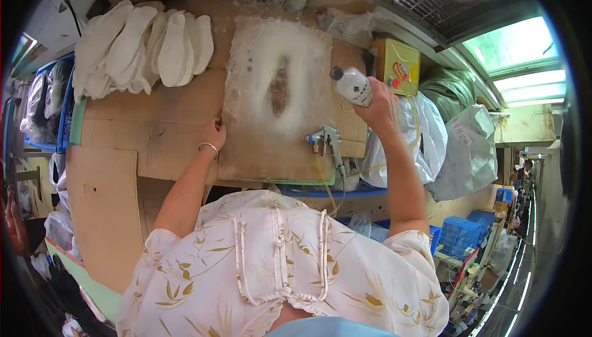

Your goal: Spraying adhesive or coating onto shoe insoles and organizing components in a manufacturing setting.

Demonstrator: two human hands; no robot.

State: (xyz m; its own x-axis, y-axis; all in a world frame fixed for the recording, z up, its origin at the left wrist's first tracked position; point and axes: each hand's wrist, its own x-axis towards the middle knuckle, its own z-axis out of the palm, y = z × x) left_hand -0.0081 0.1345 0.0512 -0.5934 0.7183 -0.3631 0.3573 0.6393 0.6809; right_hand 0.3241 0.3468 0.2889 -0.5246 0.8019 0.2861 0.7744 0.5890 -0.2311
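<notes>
My right hand (378, 107) is wrapped round a whitish plastic bottle (356, 88) with a dark cap, tilted so that the cap points to the upper left. It is held over the right side of the cardboard-covered bench (154, 128). My left hand (214, 135), with a bracelet at the wrist, rests at the left edge of a stained board (246, 146); its fingers are curled and nothing shows in them. White residue surrounds a dark, sole-shaped patch (279, 88) on the board. A metal spray gun (327, 139) with a hose lies at its lower right.
White insole-shaped pieces (176, 50) are piled at the far left. A yellow-green can (398, 65) stands at the back right, beside white plastic bags (464, 146). Blue crates (461, 237) stand at the right. A cardboard sheet (102, 207) hangs over the near left edge.
</notes>
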